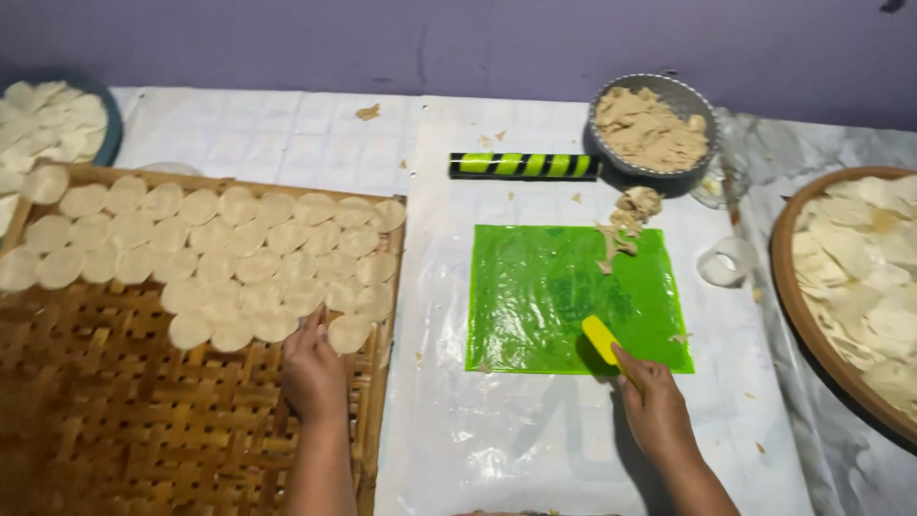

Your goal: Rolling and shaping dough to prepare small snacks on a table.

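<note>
My left hand [311, 373] rests on a woven bamboo tray [124, 420], fingertips touching the nearest of several pale round dough discs [222, 250] laid in overlapping rows. It holds nothing that I can see. My right hand [651, 401] grips a small yellow scraper [602, 340], whose blade lies on the lower right part of a green plastic sheet [554, 287]. Dough scraps [626, 222] sit at the sheet's top right corner.
A black and green striped rolling pin [523, 165] lies behind the sheet. A metal bowl of dough scraps [651, 126] stands at the back right. A round tray of discs [864, 277] is at the right edge, another plate of discs [48, 124] at the far left. A clear ring cutter [726, 260] lies right of the sheet.
</note>
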